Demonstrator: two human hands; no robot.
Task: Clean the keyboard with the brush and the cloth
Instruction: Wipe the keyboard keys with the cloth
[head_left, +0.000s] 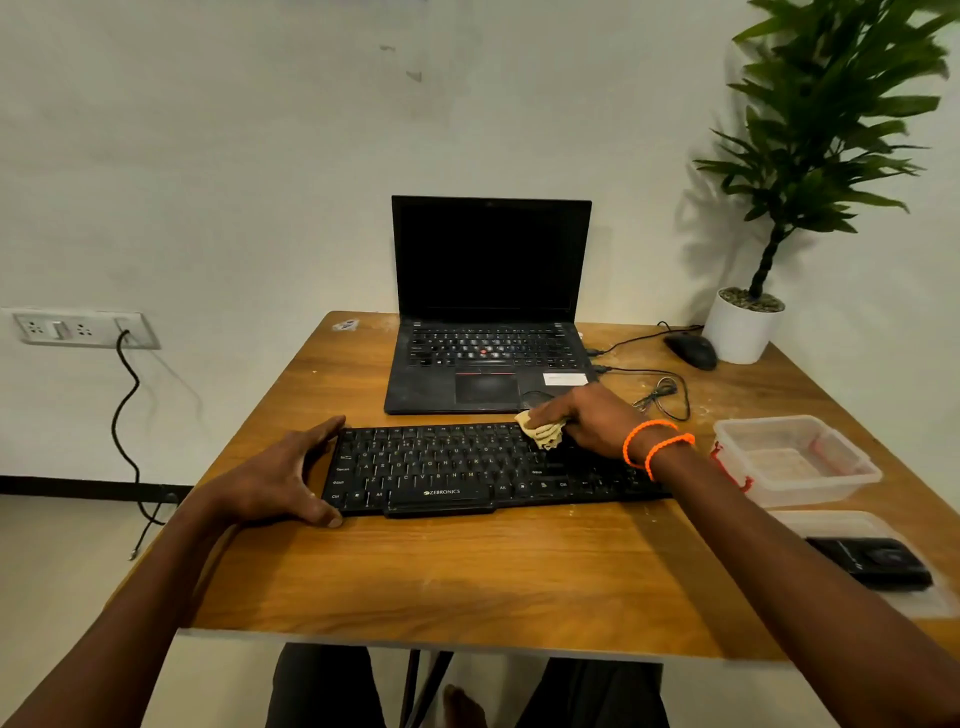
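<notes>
keyboard (467, 470) before laptop (491, 312) — container (795, 460) right

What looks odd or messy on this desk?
Pale crumbs or dust speckle the wooden table near the laptop. A black cable dangles loose from the wall socket.

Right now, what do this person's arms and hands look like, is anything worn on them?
Both forearms are bare, with no sleeves in view and no gloves. The right wrist carries two thin bright orange bands, side by side just behind the right hand. The left hand and its wrist show no band, watch or ring that I can make out.
</notes>
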